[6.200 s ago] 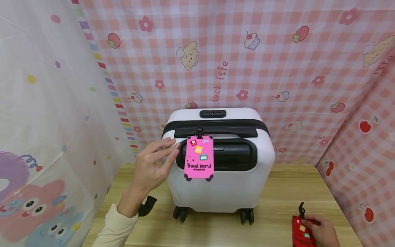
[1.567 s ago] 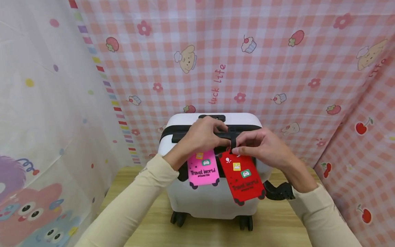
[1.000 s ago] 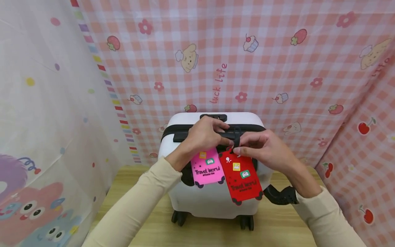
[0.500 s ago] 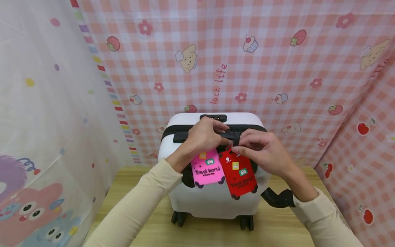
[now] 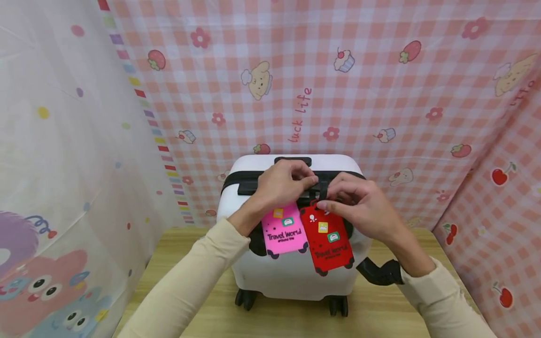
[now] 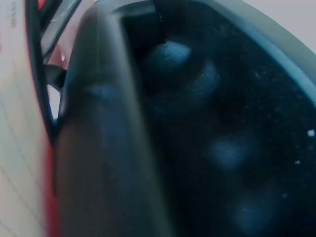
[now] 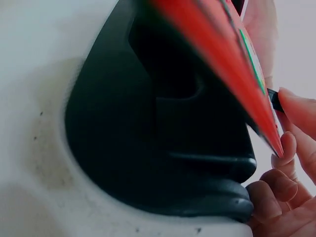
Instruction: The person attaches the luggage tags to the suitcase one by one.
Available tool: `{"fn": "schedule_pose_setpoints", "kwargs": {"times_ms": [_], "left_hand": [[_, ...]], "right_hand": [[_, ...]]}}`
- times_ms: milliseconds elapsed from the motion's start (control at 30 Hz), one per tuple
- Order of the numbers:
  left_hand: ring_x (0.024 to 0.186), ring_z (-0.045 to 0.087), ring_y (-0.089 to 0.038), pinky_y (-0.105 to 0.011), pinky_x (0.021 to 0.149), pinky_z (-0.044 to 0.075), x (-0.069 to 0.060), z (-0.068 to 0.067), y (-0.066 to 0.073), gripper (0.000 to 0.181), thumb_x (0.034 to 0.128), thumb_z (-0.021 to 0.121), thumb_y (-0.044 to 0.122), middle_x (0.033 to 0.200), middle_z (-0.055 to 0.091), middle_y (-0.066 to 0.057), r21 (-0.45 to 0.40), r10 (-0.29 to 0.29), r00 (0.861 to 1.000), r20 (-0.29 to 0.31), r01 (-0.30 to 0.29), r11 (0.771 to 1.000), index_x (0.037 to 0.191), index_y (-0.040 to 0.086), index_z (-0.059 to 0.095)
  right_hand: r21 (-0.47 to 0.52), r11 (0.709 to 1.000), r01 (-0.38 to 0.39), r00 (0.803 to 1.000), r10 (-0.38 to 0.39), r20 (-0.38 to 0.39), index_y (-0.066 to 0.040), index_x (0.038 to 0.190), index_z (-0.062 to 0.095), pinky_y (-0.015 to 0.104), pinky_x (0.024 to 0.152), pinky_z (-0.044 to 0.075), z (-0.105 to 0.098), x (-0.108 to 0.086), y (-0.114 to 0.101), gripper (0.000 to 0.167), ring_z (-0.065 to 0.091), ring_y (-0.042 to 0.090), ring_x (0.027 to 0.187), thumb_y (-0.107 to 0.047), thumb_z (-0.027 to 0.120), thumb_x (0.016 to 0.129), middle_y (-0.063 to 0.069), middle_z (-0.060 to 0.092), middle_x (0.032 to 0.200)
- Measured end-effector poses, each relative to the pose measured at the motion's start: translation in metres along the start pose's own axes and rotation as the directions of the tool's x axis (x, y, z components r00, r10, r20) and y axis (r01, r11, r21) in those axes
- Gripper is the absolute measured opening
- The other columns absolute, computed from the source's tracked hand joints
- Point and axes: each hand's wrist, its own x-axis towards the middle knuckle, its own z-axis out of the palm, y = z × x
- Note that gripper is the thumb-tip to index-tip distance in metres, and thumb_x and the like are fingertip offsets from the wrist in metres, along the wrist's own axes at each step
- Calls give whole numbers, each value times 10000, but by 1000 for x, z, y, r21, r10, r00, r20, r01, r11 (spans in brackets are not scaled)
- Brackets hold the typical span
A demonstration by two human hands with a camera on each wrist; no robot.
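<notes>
A white suitcase [image 5: 296,277] stands upright, with a black carry handle [image 5: 249,188] across its near top. From that handle hangs a pink luggage tag [image 5: 285,234]; my left hand covers its strap. Beside it hangs a red luggage tag [image 5: 331,249], tilted, its black strap [image 5: 323,191] around the handle. My left hand [image 5: 281,185] pinches at the strap with thumb and index finger. My right hand [image 5: 359,202] holds the strap just above the red tag. In the right wrist view, fingertips [image 7: 296,106] grip a black strap piece beside the tag.
The suitcase's wheels [image 5: 338,305] rest on a wooden tabletop [image 5: 393,300]. Behind stands a pink checked cloth [image 5: 359,94], and a white printed cloth [image 5: 63,141] hangs at the left. Mostly the black handle recess [image 6: 222,123] fills the left wrist view.
The red tag has come from the table at the right to the handle, its strap now around it. Lately the left thumb has moved up to meet the index finger; the right hand barely moved.
</notes>
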Motion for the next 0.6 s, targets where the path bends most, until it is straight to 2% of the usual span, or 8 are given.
{"fn": "schedule_pose_setpoints", "kwargs": {"times_ms": [133, 300, 467, 600], "left_hand": [[867, 588, -129, -394, 890, 380, 0, 3, 0, 145, 958, 651, 326, 856, 675, 48, -20, -7, 999, -39, 7, 1000, 1007, 209, 721], [840, 588, -148, -381, 853, 385, -1, 4, -1, 129, 970, 636, 308, 838, 662, 26, -89, -15, 997, -80, 8, 996, 1004, 199, 697], [881, 579, -154, -380, 873, 390, -3, 4, -2, 122, 980, 620, 303, 886, 659, 24, -161, -13, 994, -108, -5, 987, 1002, 199, 681], [937, 566, -165, -359, 897, 422, -4, 2, -4, 141, 994, 601, 283, 960, 655, 5, -264, 13, 992, -124, -46, 963, 1027, 163, 667]], "right_hand": [[-6, 999, -34, 999, 34, -20, -106, 884, 672, 258, 558, 399, 1, 0, -2, 136, 460, 156, 647, -16, 764, 843, 22, 539, 788], [17, 997, -79, 996, 80, -47, -55, 1018, 663, 256, 516, 397, 2, 0, -3, 208, 447, 162, 607, 2, 758, 842, 49, 570, 761], [-13, 998, -58, 997, 57, -55, -68, 982, 711, 249, 529, 406, 2, 0, -2, 129, 450, 158, 609, -7, 731, 871, 28, 640, 848], [-58, 998, -31, 997, 27, -67, -81, 962, 738, 232, 569, 432, 3, 0, -1, 114, 470, 155, 646, -7, 725, 875, -10, 640, 909]]}}
